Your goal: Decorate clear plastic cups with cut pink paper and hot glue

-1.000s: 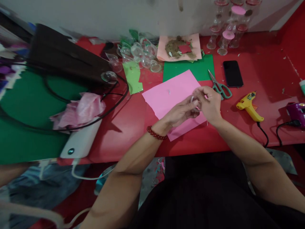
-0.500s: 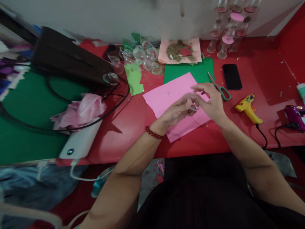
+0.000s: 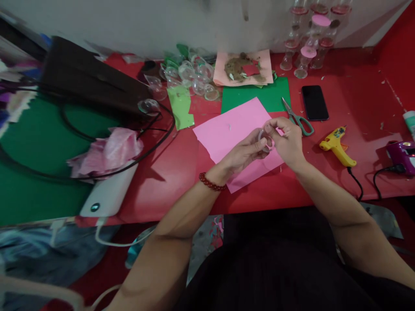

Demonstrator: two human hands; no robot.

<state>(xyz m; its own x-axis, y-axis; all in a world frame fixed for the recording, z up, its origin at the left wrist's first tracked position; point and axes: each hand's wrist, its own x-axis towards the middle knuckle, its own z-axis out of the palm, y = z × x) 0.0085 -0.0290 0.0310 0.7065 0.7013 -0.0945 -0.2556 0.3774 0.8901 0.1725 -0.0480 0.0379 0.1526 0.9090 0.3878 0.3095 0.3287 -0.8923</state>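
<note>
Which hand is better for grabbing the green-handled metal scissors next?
Probably the right hand: it's closer to those scissors, while the left hand grips a clear, round plastic piece. The right hand seems busy there too.

Held clear piece, smooth plastic; pink sheet, matt paper; scissor blades, metal; phone screen, glossy.

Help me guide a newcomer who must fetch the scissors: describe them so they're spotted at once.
On the red table, find the dark phone to the right of the green sheet. Just to its left, beyond the right hand, lie the scissors, blades toward the wall. Green looped handles set them apart from the phone and yellow glue gun.
</note>
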